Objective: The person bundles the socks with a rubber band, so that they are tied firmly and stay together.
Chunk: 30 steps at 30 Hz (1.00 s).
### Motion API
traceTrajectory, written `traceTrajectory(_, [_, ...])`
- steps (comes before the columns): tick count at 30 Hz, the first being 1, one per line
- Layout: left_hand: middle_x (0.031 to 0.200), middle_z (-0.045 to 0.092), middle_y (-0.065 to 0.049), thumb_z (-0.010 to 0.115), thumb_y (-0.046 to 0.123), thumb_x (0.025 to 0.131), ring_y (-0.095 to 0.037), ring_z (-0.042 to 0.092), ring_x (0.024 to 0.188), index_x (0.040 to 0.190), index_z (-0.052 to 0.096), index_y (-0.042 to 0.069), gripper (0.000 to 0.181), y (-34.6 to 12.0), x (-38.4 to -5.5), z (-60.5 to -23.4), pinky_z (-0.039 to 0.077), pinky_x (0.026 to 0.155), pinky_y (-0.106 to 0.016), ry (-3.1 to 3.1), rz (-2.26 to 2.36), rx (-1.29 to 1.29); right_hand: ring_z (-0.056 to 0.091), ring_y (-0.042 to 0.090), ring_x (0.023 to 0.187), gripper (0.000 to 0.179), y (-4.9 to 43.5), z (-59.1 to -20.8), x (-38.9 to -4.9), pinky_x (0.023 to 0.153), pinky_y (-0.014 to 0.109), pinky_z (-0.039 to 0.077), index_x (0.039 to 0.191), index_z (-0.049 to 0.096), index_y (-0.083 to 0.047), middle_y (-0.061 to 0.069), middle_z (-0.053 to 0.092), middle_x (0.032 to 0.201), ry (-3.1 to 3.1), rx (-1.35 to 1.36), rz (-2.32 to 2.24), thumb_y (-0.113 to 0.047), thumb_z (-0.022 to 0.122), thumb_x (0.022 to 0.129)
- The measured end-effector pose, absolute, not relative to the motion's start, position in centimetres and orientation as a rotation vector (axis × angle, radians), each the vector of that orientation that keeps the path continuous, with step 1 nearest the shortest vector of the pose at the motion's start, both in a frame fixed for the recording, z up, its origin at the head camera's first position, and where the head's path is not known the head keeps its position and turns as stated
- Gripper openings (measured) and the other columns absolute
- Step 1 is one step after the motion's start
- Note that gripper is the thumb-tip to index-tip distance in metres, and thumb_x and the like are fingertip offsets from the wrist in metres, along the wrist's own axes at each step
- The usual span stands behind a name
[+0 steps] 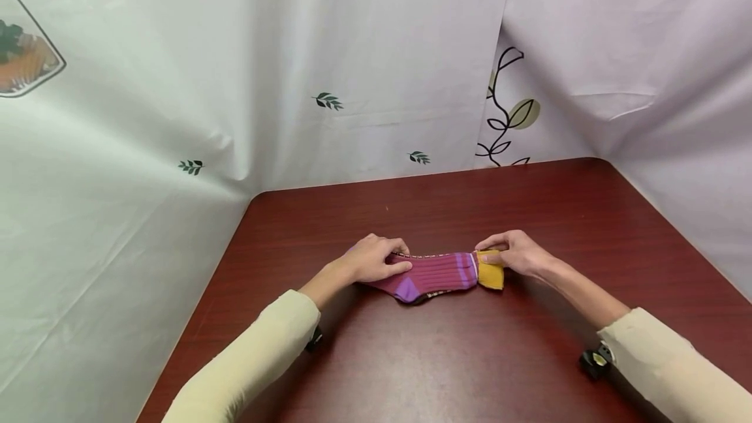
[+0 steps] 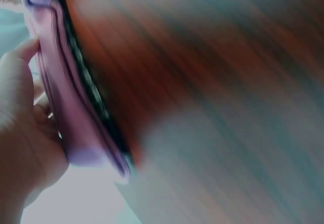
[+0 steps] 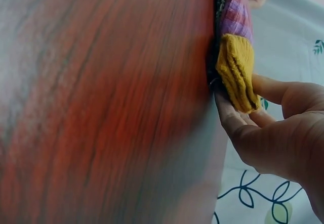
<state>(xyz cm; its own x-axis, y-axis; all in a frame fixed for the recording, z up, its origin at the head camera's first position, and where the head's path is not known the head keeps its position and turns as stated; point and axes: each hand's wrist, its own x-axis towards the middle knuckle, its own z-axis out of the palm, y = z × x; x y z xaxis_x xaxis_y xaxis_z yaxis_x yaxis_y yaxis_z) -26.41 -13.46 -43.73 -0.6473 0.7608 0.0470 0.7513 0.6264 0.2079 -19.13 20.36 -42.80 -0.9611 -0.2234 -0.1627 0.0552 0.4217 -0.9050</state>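
A plum-coloured ribbed sock [image 1: 437, 273] with a purple heel, purple stripes and a yellow cuff [image 1: 491, 271] lies flat on the table, toe to the left. Beneath it, the edge of a dark patterned sock [image 2: 90, 82] peeks out. My left hand [image 1: 371, 260] holds the foot part, its thumb on the top face and its fingers by the far edge; the toe is mostly hidden under that hand. At the other end my right hand [image 1: 519, 254] pinches the yellow cuff, thumb on top and fingers at the far edge and underneath.
The dark red wooden table [image 1: 376, 358] has rounded far corners. White cloth [image 1: 376, 51] with plant prints hangs behind it and along both sides. A small dark device [image 1: 596, 361] is strapped at the right wrist, another [image 1: 314, 339] at the left.
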Motion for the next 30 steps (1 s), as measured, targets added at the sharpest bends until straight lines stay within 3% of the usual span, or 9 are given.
traceTrajectory(8, [0.102,0.074,0.005,0.069,0.049,0.101,-0.016,0.067,0.095,0.115,0.072,0.023,0.030,-17.1,-27.0,-43.7,0.050,0.095,-0.041,2.803,0.405,1.151,0.068,0.023,0.089,0.031,21.3,-42.8,-19.1,0.075,0.030,0.060,0.127,0.067,0.014,0.024,0.074,0.113,2.468,-0.118,-1.535,-0.002,0.071,0.100])
traceTrajectory(13, [0.112,0.070,0.003,0.072,0.036,0.102,-0.016,0.062,0.101,0.122,0.067,0.021,0.026,-19.2,-26.8,-43.8,0.050,0.094,-0.040,2.674,0.730,1.030,0.070,0.021,0.090,0.037,22.0,-42.9,-19.1,0.077,0.029,0.061,0.128,0.067,0.014,0.022,0.075,0.110,2.469,-0.102,-1.554,-0.008,0.075,0.099])
traceTrajectory(18, [0.119,0.068,-0.003,0.072,0.019,0.101,-0.020,0.059,0.108,0.134,0.063,0.014,0.034,-20.1,-26.3,-43.6,0.046,0.099,-0.042,2.505,0.995,0.987,0.072,0.019,0.095,0.042,22.8,-42.9,-19.0,0.083,0.033,0.062,0.131,0.063,0.016,0.026,0.074,0.118,2.415,-0.128,-1.594,-0.009,0.074,0.100])
traceTrajectory(24, [0.128,0.067,-0.014,0.059,-0.002,0.099,-0.024,0.060,0.113,0.145,0.055,0.003,0.047,-21.1,-26.2,-43.3,0.046,0.098,-0.041,2.300,1.184,0.962,0.071,0.018,0.103,0.046,23.7,-43.0,-18.9,0.088,0.034,0.061,0.139,0.055,0.019,0.033,0.067,0.131,2.325,-0.166,-1.630,-0.005,0.069,0.103])
traceTrajectory(30, [0.143,0.061,-0.015,0.049,-0.010,0.098,-0.025,0.061,0.120,0.152,0.050,0.003,0.055,-22.4,-26.3,-43.2,0.049,0.097,-0.036,2.192,1.226,0.900,0.070,0.016,0.108,0.050,24.3,-43.1,-18.8,0.091,0.033,0.060,0.145,0.049,0.019,0.035,0.061,0.138,2.245,-0.192,-1.654,-0.004,0.066,0.104])
